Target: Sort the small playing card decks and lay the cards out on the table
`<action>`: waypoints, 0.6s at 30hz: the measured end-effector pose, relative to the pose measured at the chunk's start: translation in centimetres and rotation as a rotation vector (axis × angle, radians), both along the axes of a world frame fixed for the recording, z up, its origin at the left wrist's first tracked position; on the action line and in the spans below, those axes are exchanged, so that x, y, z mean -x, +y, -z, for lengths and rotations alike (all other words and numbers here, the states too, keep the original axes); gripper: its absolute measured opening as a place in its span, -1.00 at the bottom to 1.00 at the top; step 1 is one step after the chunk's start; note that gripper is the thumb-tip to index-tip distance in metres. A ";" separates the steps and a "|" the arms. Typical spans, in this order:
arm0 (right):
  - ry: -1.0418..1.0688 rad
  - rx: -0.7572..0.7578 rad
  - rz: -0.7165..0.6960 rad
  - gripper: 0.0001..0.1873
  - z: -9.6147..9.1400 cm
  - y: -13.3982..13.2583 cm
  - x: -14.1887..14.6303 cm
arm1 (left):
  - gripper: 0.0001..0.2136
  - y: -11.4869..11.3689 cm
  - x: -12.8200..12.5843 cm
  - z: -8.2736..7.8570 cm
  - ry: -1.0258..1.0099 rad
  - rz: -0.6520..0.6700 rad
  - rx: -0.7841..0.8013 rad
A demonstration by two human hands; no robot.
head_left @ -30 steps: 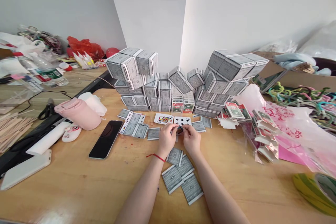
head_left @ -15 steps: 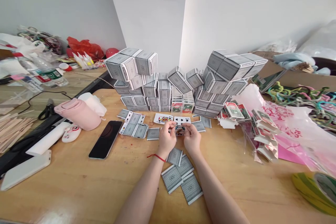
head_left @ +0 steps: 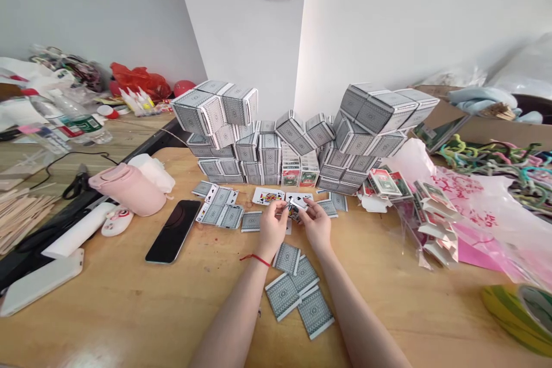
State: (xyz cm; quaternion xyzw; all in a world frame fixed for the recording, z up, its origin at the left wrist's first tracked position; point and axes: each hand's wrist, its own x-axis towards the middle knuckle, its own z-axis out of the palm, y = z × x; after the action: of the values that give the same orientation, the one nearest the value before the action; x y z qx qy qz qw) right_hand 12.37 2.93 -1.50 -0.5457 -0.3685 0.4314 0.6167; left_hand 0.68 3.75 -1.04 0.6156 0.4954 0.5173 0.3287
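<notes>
My left hand [head_left: 271, 229] and my right hand [head_left: 318, 224] meet over the middle of the wooden table [head_left: 129, 299], both pinching a small playing card [head_left: 295, 207] held between them, tilted up. A red string circles my left wrist. Just beyond the hands lie face-up cards [head_left: 268, 196] and several face-down grey-backed cards [head_left: 222, 213]. Three more grey-backed cards [head_left: 298, 293] lie between my forearms. Behind stands a pile of card-built cubes and stacked decks [head_left: 297, 138].
A black phone [head_left: 172, 231], a pink bottle [head_left: 129, 187] and a white roll [head_left: 75, 233] lie left. Wooden sticks [head_left: 17, 213] sit at the far left edge. Pink plastic bags [head_left: 483, 207] with card packs [head_left: 388, 182] fill the right; a tape roll [head_left: 524, 313] sits bottom right.
Both hands lifted slightly and turned the small card upward; its white face now shows more between the fingertips. The arms stayed in place.
</notes>
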 end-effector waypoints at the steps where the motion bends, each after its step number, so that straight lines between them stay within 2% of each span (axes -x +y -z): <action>1: -0.020 0.004 0.008 -0.47 0.2 0.1 0.0 | -0.84 0.0 0.0 0.0 -0.015 -0.002 0.003; 4: -0.078 0.003 0.007 -0.54 0.9 0.3 -0.1 | -0.82 -0.1 0.0 0.0 0.043 -0.011 -0.031; 11: -0.172 0.031 -0.038 -0.52 0.8 0.1 -0.1 | -0.80 -0.4 0.1 0.2 0.442 -0.153 -0.143; 18: -0.215 0.069 -0.040 -0.52 0.2 -0.2 -0.1 | -0.79 -0.5 0.1 -0.1 0.478 -0.178 -0.141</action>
State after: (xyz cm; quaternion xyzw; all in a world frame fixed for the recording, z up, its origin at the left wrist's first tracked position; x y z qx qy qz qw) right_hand 12.45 2.76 -1.72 -0.6021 -0.4285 0.3949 0.5458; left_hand 0.53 3.24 -0.94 0.6957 0.5738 0.4174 0.1121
